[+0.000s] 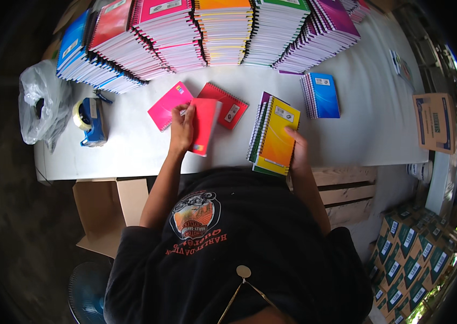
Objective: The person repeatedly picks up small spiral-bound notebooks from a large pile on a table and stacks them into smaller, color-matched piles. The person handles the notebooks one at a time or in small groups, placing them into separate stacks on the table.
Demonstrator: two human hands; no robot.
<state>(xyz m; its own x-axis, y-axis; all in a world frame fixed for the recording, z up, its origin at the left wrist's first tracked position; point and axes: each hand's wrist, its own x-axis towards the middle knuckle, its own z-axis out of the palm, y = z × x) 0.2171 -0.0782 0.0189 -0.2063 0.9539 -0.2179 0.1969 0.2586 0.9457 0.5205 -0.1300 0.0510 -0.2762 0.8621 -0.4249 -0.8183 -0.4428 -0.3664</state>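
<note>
My left hand (183,125) is closed on the left edge of a red spiral notebook (205,124), slightly blurred and tilted above the table. My right hand (299,146) grips the right side of a small stack of spiral notebooks, with a yellow-orange notebook (279,135) on top. Green and purple covers show beneath it. By my left hand, a pink notebook (166,110) lies on the white table. Another red notebook (232,110) rests behind the held one, partly covered by it.
Tall rows of spiral notebooks (223,38) line the table's far side. A blue notebook stack (321,96) lies at right. A blue tape dispenser (94,121) and a clear plastic bag (45,105) sit at left. An open cardboard box (99,210) stands below the table's front edge.
</note>
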